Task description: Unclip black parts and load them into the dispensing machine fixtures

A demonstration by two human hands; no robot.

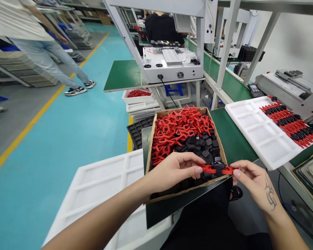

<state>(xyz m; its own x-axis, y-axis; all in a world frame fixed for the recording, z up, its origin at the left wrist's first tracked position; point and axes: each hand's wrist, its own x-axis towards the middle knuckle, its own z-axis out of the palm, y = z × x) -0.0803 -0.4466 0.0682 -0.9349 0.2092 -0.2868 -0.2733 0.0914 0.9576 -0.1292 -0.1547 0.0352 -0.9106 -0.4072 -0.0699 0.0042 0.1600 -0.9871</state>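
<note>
Between my two hands, over the near right corner of a cardboard box (150, 152), is a black block with red plastic clips (219, 168) at both ends. My left hand (178, 166) pinches the red clip on its left side between thumb and fingers. The red clip on the other side is pinched by my right hand (246, 177). A heap of red forked clips (184, 125) fills the far and left part of the box. Small black blocks (205, 149) lie piled in its near right part, partly covered by my left hand.
On the green bench to the right rests a white divided tray (263, 139) with rows of red-and-black pieces (292, 121). A larger white tray (99, 180) lies low on the left. A white machine (172, 69) stands ahead. One person (39, 41) stands in the aisle; another sits beyond the machine.
</note>
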